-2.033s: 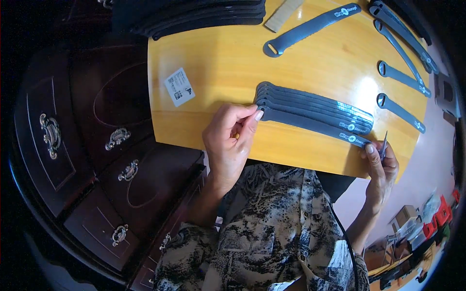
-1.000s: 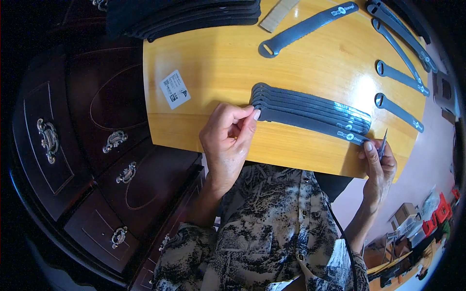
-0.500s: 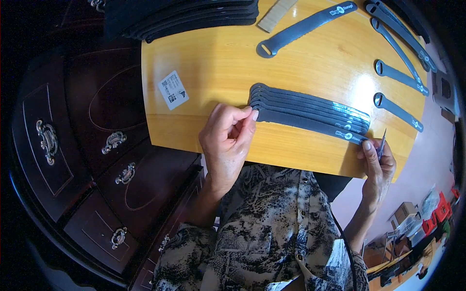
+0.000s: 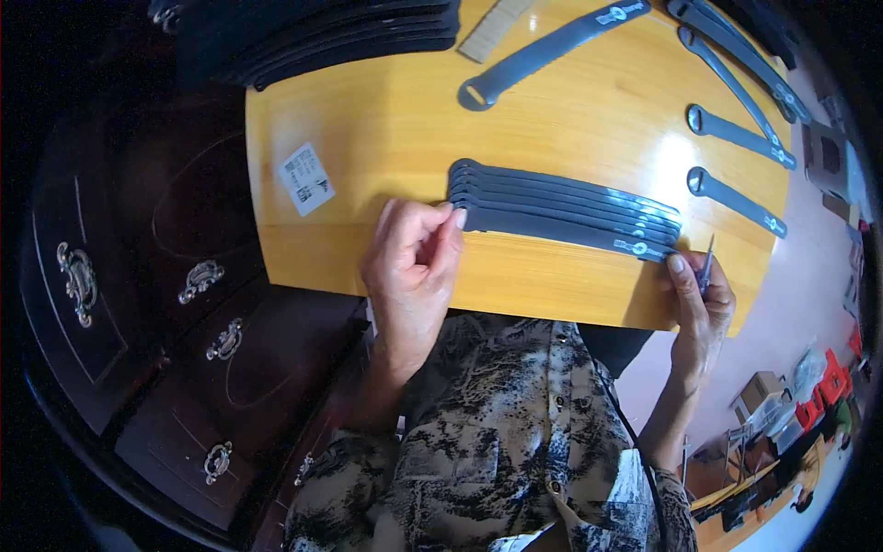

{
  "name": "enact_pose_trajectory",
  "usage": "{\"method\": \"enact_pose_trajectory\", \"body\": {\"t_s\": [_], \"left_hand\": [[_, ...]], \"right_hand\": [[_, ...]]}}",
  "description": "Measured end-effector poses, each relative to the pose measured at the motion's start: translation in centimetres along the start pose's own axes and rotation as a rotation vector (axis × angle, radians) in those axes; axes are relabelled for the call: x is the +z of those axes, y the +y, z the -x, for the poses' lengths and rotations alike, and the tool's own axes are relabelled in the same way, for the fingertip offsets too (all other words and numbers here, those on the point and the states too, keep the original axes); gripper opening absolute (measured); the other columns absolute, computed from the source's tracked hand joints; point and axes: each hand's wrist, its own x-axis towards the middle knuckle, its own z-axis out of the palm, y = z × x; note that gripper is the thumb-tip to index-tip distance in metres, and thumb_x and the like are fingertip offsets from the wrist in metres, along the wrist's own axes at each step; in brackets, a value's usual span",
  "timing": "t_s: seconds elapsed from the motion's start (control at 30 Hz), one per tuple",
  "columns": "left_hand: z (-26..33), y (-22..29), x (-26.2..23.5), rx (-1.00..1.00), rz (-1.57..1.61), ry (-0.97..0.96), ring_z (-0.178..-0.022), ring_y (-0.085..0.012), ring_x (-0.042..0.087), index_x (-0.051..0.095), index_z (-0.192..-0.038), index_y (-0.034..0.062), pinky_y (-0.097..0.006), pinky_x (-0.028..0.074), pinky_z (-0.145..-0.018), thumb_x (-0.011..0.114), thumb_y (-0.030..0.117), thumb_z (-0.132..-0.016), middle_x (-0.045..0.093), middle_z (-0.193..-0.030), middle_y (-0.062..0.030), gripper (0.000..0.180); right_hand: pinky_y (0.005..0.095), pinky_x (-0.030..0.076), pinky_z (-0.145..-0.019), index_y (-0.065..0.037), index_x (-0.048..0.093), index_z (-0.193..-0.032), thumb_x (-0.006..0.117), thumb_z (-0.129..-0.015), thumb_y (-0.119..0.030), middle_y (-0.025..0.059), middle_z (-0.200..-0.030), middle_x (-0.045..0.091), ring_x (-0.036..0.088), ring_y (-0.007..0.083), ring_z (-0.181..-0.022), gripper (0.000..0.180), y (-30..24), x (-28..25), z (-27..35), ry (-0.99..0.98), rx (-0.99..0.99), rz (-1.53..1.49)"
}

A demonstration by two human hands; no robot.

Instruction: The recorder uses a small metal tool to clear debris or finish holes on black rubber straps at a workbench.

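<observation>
Several black hook-and-loop straps point(image 4: 561, 198) lie in an overlapping, fanned row on the wooden table, their rounded ends at the left. Along the near side of that row runs the nearest strap point(image 4: 543, 227), with white print by its right end. My left hand point(image 4: 414, 253) is closed, thumb and forefinger pinching the strap's left end. At the other end my right hand point(image 4: 702, 294) has its thumb on the strap's tip. A slim pointed tool point(image 4: 706, 270) with a dark purplish handle sticks up from the same hand; its exact kind is hidden by the fingers.
More loose straps point(image 4: 736, 198) lie at the right and far right, and one long strap point(image 4: 552, 55) lies farther back. A dark stack point(image 4: 359, 41) stands at the far left, near a beige strip point(image 4: 494, 29). A white label point(image 4: 306, 178) lies left; dark drawers point(image 4: 175, 304) stand beyond the table edge point(image 4: 257, 193).
The whole view has shifted a little to the left. Both hands keep their hold on the nearest strap, which lies almost as before.
</observation>
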Motion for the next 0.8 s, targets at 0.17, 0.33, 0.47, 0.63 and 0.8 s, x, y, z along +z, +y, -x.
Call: {"method": "enact_pose_trajectory", "body": {"t_s": [0.17, 0.33, 0.47, 0.63, 0.8], "left_hand": [[-0.1, 0.1, 0.7, -0.09, 0.071, -0.008, -0.056, -0.0012, 0.039, 0.059, -0.082, 0.0006, -0.019, 0.034, -0.049, 0.069, 0.0, -0.085, 0.047, -0.065, 0.005, 0.01], [-0.1, 0.5, 0.7, -0.077, 0.069, -0.014, -0.057, 0.0005, 0.036, 0.06, -0.083, 0.0004, -0.017, 0.03, -0.05, 0.068, 0.0, -0.085, 0.044, -0.065, 0.0078, 0.008], [-0.2, 0.7, 1.0, -0.11, 0.038, -0.022, -0.057, 0.0004, 0.036, 0.06, -0.083, 0.0003, -0.016, 0.031, -0.051, 0.068, 0.0, -0.086, 0.045, -0.066, 0.0076, 0.009], [-0.2, 0.7, 0.7, -0.128, -0.004, -0.036, -0.058, 0.0004, 0.037, 0.059, -0.083, 0.0003, -0.016, 0.032, -0.051, 0.068, 0.001, -0.086, 0.046, -0.067, 0.0072, 0.009], [-0.2, 0.7, 0.6, -0.16, 0.025, -0.039, -0.059, 0.0004, 0.037, 0.058, -0.083, -0.0002, -0.016, 0.032, -0.052, 0.067, -0.001, -0.086, 0.046, -0.069, 0.0072, 0.01]], "right_hand": [[0.0173, 0.041, -0.057, -0.003, 0.067, -0.088, 0.07, -0.087, -0.015, -0.0015, -0.071, 0.063, 0.053, 0.0038, -0.063, 0.012, -0.5, 0.2, -0.3, 0.006, 0.048, -0.052], [0.0185, 0.043, -0.059, 0.0, 0.067, -0.087, 0.072, -0.085, -0.013, 0.0001, -0.071, 0.063, 0.054, 0.0048, -0.064, 0.014, -0.4, -0.1, -0.6, -0.001, 0.042, -0.02], [0.0185, 0.042, -0.06, 0.0, 0.066, -0.084, 0.072, -0.085, -0.013, -0.0001, -0.07, 0.062, 0.054, 0.0048, -0.066, 0.014, -1.2, -0.1, -0.6, 0.003, 0.071, -0.005], [0.0188, 0.042, -0.06, 0.0, 0.065, -0.083, 0.072, -0.085, -0.014, -0.0007, -0.069, 0.061, 0.052, 0.0044, -0.065, 0.016, -0.8, 0.0, -0.8, 0.018, 0.06, 0.001], [0.0186, 0.041, -0.058, 0.0, 0.064, -0.08, 0.072, -0.085, -0.014, -0.0017, -0.067, 0.059, 0.05, 0.0042, -0.063, 0.017, -0.8, 0.2, -0.7, 0.028, 0.032, -0.018]]}}
